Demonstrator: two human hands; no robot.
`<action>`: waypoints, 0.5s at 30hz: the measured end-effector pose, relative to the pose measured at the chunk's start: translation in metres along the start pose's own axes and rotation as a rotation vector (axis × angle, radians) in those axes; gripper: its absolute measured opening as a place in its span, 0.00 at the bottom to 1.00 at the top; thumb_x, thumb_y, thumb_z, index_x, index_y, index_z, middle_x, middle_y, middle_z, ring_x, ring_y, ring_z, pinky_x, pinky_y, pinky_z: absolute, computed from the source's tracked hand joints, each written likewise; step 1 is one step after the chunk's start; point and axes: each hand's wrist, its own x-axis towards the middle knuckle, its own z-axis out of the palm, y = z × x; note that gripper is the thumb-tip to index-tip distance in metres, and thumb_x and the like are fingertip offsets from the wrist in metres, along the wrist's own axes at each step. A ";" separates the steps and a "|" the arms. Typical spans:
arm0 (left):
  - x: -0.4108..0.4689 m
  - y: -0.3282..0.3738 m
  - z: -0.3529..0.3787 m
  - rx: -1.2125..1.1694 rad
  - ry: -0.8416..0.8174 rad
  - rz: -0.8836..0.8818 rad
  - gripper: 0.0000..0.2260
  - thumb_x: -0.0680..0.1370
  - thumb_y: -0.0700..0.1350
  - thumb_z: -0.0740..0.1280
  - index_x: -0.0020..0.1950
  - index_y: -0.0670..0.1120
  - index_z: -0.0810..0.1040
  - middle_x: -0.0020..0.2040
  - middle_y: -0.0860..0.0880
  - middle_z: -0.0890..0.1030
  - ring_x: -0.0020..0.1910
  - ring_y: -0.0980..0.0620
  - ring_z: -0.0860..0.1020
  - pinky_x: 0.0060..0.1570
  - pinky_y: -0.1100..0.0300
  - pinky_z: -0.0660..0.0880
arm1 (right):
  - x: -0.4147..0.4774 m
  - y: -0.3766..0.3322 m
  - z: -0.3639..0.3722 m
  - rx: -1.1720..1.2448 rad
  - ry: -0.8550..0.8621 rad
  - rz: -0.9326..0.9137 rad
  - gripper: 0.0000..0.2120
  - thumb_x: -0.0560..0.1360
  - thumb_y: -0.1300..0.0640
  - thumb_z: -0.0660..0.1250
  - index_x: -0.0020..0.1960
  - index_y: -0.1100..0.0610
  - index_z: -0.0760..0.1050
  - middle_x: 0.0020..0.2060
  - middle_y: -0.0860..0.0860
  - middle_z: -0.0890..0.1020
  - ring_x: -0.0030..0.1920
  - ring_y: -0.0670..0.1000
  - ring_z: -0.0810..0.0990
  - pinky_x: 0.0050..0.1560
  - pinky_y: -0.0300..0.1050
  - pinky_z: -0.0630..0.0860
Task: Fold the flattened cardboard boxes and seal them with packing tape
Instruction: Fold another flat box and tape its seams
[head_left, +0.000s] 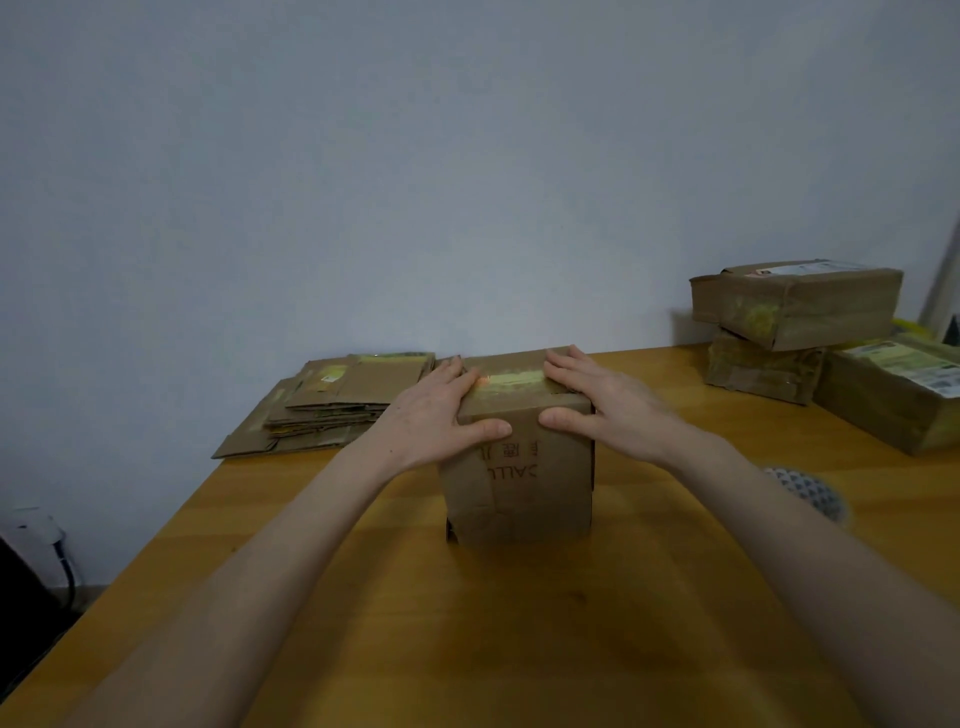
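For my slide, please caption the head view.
Left hand and right hand press the taped top of a cardboard box.

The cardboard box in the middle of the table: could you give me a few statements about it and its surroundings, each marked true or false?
1. Both the left hand and the right hand rest on top of the upright box. True.
2. The stack of flattened cardboard lies to the right of the box. False: it lies to the box's left, towards the wall.
3. Taped-up boxes are piled at the far right of the table. True.
4. The left hand holds a roll of tape. False: it holds no roll; its fingers lie flat on the box top and its thumb on the front face.
5. A yellowish tape strip shows on the box top between the hands. True.
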 end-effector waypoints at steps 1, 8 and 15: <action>-0.001 0.000 -0.001 0.001 -0.011 0.003 0.40 0.74 0.68 0.57 0.78 0.46 0.52 0.79 0.46 0.49 0.77 0.50 0.50 0.73 0.54 0.52 | 0.000 -0.001 -0.001 0.004 -0.013 0.006 0.44 0.67 0.29 0.51 0.77 0.51 0.55 0.77 0.44 0.54 0.77 0.45 0.47 0.74 0.54 0.57; -0.001 0.002 -0.009 0.134 0.007 0.035 0.40 0.74 0.69 0.55 0.78 0.46 0.51 0.79 0.47 0.52 0.77 0.48 0.50 0.75 0.51 0.51 | -0.003 -0.002 -0.008 -0.068 0.023 0.039 0.42 0.73 0.35 0.62 0.78 0.51 0.48 0.78 0.45 0.47 0.75 0.50 0.56 0.70 0.48 0.61; 0.002 -0.001 -0.003 0.063 -0.003 0.047 0.36 0.76 0.65 0.56 0.78 0.46 0.55 0.78 0.47 0.54 0.77 0.51 0.52 0.73 0.52 0.54 | -0.007 -0.006 -0.007 -0.084 0.004 0.060 0.34 0.77 0.39 0.59 0.77 0.51 0.55 0.77 0.48 0.54 0.76 0.50 0.56 0.73 0.48 0.57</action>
